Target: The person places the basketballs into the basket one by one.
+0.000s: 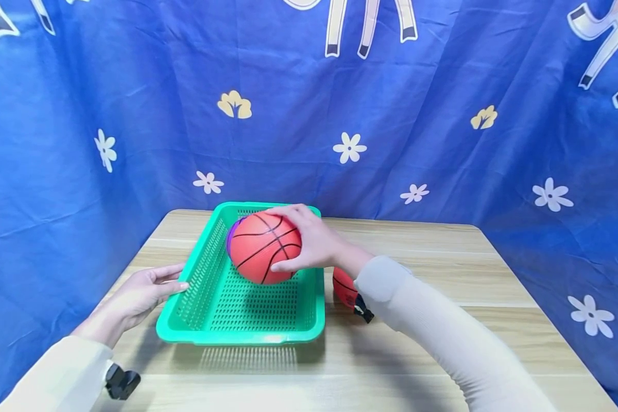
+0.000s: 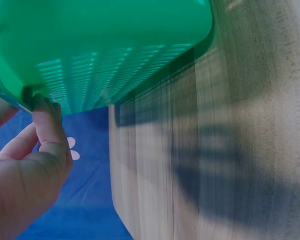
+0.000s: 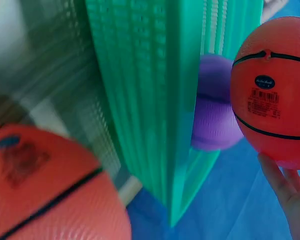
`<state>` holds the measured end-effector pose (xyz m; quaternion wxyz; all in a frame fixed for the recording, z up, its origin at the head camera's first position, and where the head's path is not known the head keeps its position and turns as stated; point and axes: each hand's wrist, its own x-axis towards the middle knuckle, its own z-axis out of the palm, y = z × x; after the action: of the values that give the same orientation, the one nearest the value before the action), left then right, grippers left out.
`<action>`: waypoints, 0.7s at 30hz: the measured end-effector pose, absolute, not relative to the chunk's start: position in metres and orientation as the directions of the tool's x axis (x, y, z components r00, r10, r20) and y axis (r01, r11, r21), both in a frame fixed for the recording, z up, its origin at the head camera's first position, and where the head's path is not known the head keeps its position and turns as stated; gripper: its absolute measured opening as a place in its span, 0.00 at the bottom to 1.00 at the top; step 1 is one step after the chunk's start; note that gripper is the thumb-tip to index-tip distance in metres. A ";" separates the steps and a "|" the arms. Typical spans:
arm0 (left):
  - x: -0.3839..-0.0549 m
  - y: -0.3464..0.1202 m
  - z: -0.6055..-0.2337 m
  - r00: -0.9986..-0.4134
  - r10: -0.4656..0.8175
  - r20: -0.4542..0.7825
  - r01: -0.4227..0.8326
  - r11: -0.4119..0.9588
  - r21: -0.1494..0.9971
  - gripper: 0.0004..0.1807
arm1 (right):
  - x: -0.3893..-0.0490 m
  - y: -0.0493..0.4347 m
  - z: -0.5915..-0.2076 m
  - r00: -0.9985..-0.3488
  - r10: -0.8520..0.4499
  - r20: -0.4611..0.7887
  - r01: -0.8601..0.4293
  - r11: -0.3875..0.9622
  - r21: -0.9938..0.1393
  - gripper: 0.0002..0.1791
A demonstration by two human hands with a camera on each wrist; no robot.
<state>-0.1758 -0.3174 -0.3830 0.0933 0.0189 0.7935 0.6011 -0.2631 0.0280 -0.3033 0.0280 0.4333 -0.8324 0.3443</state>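
A red-orange toy basketball (image 1: 260,252) is in my right hand (image 1: 316,243), whose spread fingers and thumb grip its right side. It is held over a green plastic basket (image 1: 242,337) with slotted walls. Inside the basket a purple ball (image 3: 217,112) sits at the far end, mostly hidden behind the basketball in the head view. My left hand (image 1: 139,294) holds the basket's left rim, thumb on the rim and fingers against the outer wall. A second red-orange basketball (image 1: 343,286) is on the table right of the basket, partly covered by my right forearm.
The basket stands on a light wood-grain table (image 1: 422,366). Behind and beside the table hangs a blue curtain (image 1: 298,171) with white flowers and animal figures. A black wrist device (image 1: 122,382) is on my left sleeve.
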 end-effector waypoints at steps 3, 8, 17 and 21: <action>-0.175 -0.317 -0.382 -0.983 0.137 -0.119 -0.077 0.278 0.958 0.37 | -0.258 0.015 -0.306 -0.611 -0.732 0.300 -0.733 0.381 -0.563 0.50; -0.174 -0.317 -0.383 -0.983 0.138 -0.119 -0.074 0.291 0.954 0.37 | -0.250 -0.002 -0.317 -0.594 -0.766 0.244 -0.729 0.386 -0.565 0.50; -0.172 -0.316 -0.379 -0.982 0.125 -0.138 -0.089 0.337 0.937 0.37 | -0.238 -0.022 -0.335 -0.577 -0.802 0.155 -0.735 0.427 -0.527 0.49; -0.172 -0.316 -0.379 -0.983 0.121 -0.138 -0.091 0.329 0.940 0.38 | -0.233 -0.027 -0.343 -0.573 -0.810 0.128 -0.730 0.432 -0.530 0.49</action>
<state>-0.1718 -0.3158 -0.3790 0.0917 0.0093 0.8100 0.5792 -0.2335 -0.0272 -0.3430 -0.0727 0.4565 -0.8431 0.2748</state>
